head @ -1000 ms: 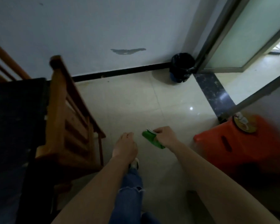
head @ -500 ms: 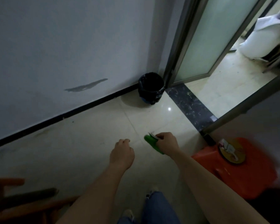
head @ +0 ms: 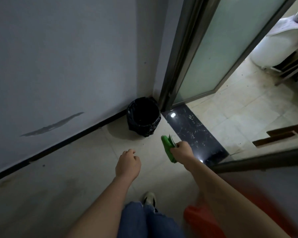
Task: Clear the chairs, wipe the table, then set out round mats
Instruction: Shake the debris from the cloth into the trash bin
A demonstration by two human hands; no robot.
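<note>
Neither chairs, table nor round mats show in this view, so the work in hand seems to be a side errand toward the corner.

The biggest hazard is the orange stool [head: 199, 220], blurred at the lower right of the frame, just beside the right forearm and leg; a careless step could knock it or trip the person. The next is a missed drop. The right hand [head: 181, 150], at centre right, has its fingers curled round a green item [head: 168, 150] with a pale slip [head: 172, 140] tucked against it. If that hand lets go short of the bin, the item would land on the floor [head: 76, 177], and the slip could flutter loose on its own. The left hand [head: 127, 166], at centre, is loosely curled with nothing showing in it.

As for containers, the white sack [head: 275, 47] at the upper right hides its contents. The black-lined bin [head: 143, 117] in the corner is too dark inside to tell what it holds.
</note>
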